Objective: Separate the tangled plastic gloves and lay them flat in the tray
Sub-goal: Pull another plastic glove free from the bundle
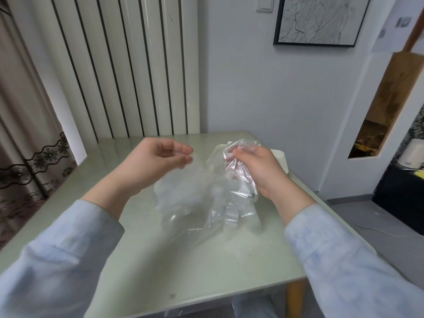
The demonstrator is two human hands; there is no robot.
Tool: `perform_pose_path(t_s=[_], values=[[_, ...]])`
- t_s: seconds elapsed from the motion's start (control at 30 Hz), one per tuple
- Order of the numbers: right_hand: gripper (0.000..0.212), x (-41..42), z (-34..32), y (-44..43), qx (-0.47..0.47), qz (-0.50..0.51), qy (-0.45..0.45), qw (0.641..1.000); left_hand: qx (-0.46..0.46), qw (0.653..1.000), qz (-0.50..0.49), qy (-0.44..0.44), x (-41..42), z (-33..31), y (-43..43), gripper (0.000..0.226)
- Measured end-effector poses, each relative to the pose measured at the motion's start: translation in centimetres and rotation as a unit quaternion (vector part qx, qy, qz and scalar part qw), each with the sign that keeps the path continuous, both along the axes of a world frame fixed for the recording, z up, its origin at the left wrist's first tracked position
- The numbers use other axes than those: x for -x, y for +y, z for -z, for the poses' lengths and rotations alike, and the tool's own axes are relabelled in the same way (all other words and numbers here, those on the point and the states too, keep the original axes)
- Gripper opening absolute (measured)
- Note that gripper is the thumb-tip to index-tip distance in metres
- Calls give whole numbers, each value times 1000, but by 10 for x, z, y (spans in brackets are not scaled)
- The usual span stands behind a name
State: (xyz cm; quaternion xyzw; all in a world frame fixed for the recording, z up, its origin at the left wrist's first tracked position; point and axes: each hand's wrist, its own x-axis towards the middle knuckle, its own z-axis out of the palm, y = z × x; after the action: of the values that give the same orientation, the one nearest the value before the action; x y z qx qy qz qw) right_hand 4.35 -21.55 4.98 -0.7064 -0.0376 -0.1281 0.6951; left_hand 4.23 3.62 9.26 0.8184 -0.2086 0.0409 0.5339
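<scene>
The person holds both hands up over the pale table (pixel 160 267), blue sleeves (pixel 339 255) pushed to the wrists. The right hand (pixel 259 171) has its fingers and thumb curled tight round a bunched part of the clear plastic gloves (pixel 231 189), and crinkled film spills down from that grip and trails below and between the two hands, with its lower folds close to the tabletop; whether they touch it I cannot tell. The left hand (pixel 158 161) is raised level with the right, its fingers curled in toward the thumb. A hazy fold of plastic hangs just under its fingertips, but the blur there keeps me from telling whether it pinches the film or holds nothing. Just beyond the right hand, partly hidden by it and the gloves, the white tray (pixel 281 157) sits on the table.
</scene>
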Motion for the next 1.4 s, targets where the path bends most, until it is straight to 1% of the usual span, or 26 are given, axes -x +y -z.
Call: perform_pose_path(t_s=[0.13,0.2,0.27,0.33,0.37,0.4,0.43,0.5,0.53,0.63,0.77,0.83,0.97,1.03,1.07,1.13,1.2,1.27,1.33,1.4], values=[[26,-8,-6,-3,-35,124,-32,991,-20,997,48,-57,10,-8,-5,9],[24,-10,-8,-5,-55,158,-35,985,-27,995,70,-67,15,-12,-8,8],[21,-12,-7,-6,-59,169,-26,984,-8,993,113,-41,22,-15,-11,6],[22,-12,-4,-6,-56,163,-16,985,35,984,176,18,28,-18,-12,7],[21,-12,-3,-5,-56,162,-8,985,33,981,189,26,29,-19,-13,8],[19,-11,-2,-5,-57,161,-4,985,3,984,176,3,27,-19,-14,6],[17,-11,0,-5,-57,162,-1,985,-53,988,137,-46,22,-18,-14,4],[18,-11,1,-5,-56,165,2,985,-179,972,53,-141,11,-14,-13,7],[19,-10,2,-5,-55,163,4,985,-217,962,31,-163,7,-11,-12,9],[19,-9,5,-3,-43,149,10,988,-270,944,-3,-188,-4,0,-4,11],[19,-8,10,-2,-42,134,17,990,-258,934,-45,-245,-16,14,1,9],[16,-8,10,-2,-43,134,20,990,-239,934,-61,-257,-20,17,0,9],[16,-9,10,1,-38,134,8,990,-191,938,-75,-278,-20,13,-4,11],[16,-9,7,0,-30,144,2,989,-147,952,-46,-265,-15,9,-6,14],[18,-8,5,0,-28,150,-1,988,-120,963,-11,-241,-10,7,-8,16],[22,-8,2,0,-24,158,-1,987,-72,981,75,-165,1,2,-12,18],[21,-7,0,3,-25,159,4,987,-46,984,148,-92,13,-3,-19,16],[15,-6,-2,8,-16,151,11,988,-44,978,197,-44,21,-5,-28,15],[14,-3,-3,13,-15,117,20,993,-48,975,216,-35,22,-2,-36,14],[18,3,-4,16,3,57,31,998,-44,977,204,-45,18,3,-40,13]])
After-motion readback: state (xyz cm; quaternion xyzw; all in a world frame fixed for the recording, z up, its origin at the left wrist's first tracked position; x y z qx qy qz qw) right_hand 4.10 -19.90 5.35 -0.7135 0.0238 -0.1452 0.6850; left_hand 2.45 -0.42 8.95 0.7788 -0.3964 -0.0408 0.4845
